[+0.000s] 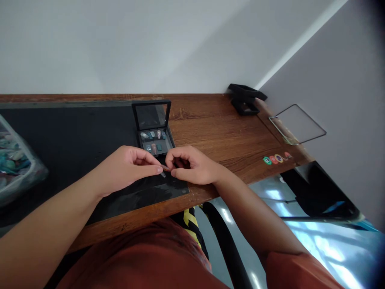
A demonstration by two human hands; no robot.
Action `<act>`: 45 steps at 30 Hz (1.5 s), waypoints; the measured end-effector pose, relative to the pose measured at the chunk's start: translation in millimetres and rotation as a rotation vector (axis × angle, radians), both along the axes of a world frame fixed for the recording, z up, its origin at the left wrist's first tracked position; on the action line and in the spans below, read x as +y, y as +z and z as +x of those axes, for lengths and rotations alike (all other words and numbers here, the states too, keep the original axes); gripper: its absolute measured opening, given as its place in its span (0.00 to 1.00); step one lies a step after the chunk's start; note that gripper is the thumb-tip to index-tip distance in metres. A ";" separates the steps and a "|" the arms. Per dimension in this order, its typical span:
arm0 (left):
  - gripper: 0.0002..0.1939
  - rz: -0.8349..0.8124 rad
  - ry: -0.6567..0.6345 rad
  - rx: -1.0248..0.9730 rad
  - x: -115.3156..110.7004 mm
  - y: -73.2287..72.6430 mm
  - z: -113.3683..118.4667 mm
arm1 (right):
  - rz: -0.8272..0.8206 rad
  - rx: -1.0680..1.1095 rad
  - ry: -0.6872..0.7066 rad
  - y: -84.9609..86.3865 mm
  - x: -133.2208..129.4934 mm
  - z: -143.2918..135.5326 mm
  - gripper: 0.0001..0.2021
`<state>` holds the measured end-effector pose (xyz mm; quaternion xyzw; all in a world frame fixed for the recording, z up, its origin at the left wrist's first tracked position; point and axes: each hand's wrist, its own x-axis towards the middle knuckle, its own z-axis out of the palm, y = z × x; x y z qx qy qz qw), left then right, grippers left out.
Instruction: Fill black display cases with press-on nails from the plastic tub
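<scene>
My left hand (pixel 132 168) is closed in a pinch, thumb against fingers. Its tips meet those of my right hand (pixel 192 165), also pinched, around a small shiny brownish press-on nail (pixel 165 168), mostly covered by the fingers. Just under the fingertips shows a small greyish, clear-looking piece (pixel 163 174); I cannot tell whether it is held or lies on the mat. Right behind my hands stands a black case (pixel 173 141), its windowed lid (pixel 152 116) raised. Inside are several press-on nails (pixel 159 147) in teal, grey and pinkish tones, set in two rows.
A dark mat (pixel 75 132) covers the left of the wooden table (pixel 204 128). At far left is a clear plastic bin (pixel 27 160) of teal and pale items. Black trays (pixel 245 98), a thin wire frame (pixel 296 124) and round stickers (pixel 275 159) are on the right.
</scene>
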<state>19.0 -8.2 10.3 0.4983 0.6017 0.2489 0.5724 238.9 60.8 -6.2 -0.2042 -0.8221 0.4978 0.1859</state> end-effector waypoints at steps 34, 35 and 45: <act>0.13 0.029 -0.006 -0.029 -4.7 1.9 2.7 | -0.007 0.049 -0.016 -0.7 -0.1 -0.6 0.04; 0.13 0.032 -0.001 -0.036 -4.7 1.7 2.4 | -0.028 0.072 -0.006 -0.6 0.7 0.1 0.05; 0.13 0.121 0.080 -0.058 -3.5 3.1 -1.2 | -0.085 0.250 -0.105 -6.5 -1.4 0.3 0.07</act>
